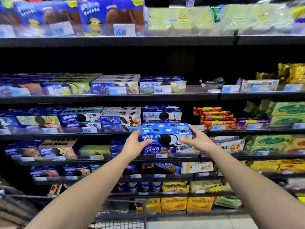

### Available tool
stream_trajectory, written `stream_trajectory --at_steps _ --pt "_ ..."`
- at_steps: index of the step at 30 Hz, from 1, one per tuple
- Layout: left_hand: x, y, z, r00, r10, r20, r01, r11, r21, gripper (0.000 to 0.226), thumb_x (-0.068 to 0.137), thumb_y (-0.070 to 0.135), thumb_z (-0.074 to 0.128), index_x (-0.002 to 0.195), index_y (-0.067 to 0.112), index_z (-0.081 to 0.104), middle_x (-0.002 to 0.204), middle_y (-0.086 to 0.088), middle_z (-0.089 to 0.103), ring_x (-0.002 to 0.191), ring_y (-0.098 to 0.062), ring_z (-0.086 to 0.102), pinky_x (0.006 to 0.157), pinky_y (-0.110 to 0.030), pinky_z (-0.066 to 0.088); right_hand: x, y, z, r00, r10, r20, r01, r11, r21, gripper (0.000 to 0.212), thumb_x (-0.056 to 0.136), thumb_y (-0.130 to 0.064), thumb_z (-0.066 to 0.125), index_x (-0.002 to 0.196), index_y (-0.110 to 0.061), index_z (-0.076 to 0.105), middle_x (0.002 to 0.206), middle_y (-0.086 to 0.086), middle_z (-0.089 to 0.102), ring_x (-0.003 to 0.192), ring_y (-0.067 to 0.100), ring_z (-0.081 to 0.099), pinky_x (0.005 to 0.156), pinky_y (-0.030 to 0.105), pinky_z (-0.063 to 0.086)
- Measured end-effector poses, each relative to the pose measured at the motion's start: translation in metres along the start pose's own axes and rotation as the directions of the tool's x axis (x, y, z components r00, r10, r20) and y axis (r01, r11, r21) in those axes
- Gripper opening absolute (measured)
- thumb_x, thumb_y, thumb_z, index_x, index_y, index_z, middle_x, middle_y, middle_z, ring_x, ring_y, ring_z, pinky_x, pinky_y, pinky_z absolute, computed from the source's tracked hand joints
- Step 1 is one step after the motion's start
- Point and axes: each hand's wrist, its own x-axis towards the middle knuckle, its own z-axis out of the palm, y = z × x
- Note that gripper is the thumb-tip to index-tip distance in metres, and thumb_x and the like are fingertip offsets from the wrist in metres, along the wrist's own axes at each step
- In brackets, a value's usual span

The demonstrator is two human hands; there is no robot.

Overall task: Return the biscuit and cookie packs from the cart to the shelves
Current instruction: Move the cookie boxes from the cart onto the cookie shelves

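Blue cookie box, long and flat, dark sandwich cookie with white cream pictured on its front, held level between left hand and right hand, just before the shelf edge, under a similar blue box standing there.

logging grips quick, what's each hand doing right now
left hand: grips the left end of the cookie box.
right hand: grips the right end of the cookie box.
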Motion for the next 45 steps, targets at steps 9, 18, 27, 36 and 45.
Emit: stream_trajectory --at_steps 9,18,27,36,45 --pt "0.060 0.020 0.035 0.997 0.005 -0.074 -0.006 1.000 -0.019 0.066 0.083 0.032 0.082 0.141 0.025 0.050 0.121 0.007 0.066 0.108 -0.011 0.064 0.091 -0.028 0.050 0.072 0.004 -0.041 0.996 -0.045 0.076 0.043 0.999 0.021 0.119 0.057 -0.043 0.094 0.156 -0.035 0.027 0.103 -0.036 0.069 0.099 -0.011 0.065 0.078 0.012 0.050" --pt "0.093 0.029 0.039 0.992 -0.058 -0.116 0.057 0.998 -0.013 0.054 0.087 0.028 0.079 0.132 0.026 0.049 0.102 0.018 0.065 0.096 -0.005 0.065 0.077 -0.021 0.051 0.119 -0.002 -0.049 0.994 -0.054 0.091 0.053 0.998 0.016 0.121 0.048 -0.056 0.096 0.150 -0.023 0.041 0.119 -0.013 0.070 0.105 -0.001 0.067 0.098 0.032 0.052" --pt "0.122 0.038 0.045 0.966 -0.155 -0.207 0.175 0.981 0.082 0.046 0.091 0.031 0.074 0.124 0.012 0.048 0.107 0.005 0.063 0.086 -0.010 0.059 0.067 -0.023 0.042 0.154 -0.008 -0.052 0.997 -0.047 0.053 0.050 0.998 -0.048 0.109 0.066 -0.050 0.089 0.153 -0.049 0.024 0.130 -0.019 0.049 0.118 0.009 0.048 0.095 0.028 0.040" --pt "0.130 0.047 0.074 0.933 -0.095 -0.348 0.202 0.937 0.286 0.028 0.097 0.015 0.062 0.116 -0.001 0.051 0.124 -0.022 0.052 0.110 -0.031 0.053 0.083 -0.032 0.041 0.161 -0.006 -0.030 0.997 -0.053 -0.048 0.049 0.995 -0.090 0.090 0.078 -0.034 0.086 0.153 -0.034 0.036 0.107 -0.021 0.064 0.104 0.008 0.061 0.080 0.013 0.044" --pt "0.094 0.016 0.101 0.849 0.517 -0.111 -0.253 0.583 0.772 0.043 0.089 0.010 0.067 0.131 0.010 0.057 0.132 -0.016 0.051 0.120 -0.036 0.046 0.103 -0.044 0.043 0.140 -0.012 0.004 0.991 -0.049 -0.126 0.000 0.931 -0.364 0.022 0.101 -0.027 0.059 0.114 -0.011 0.067 0.113 0.012 0.069 0.089 0.021 0.057 0.078 0.027 0.043"
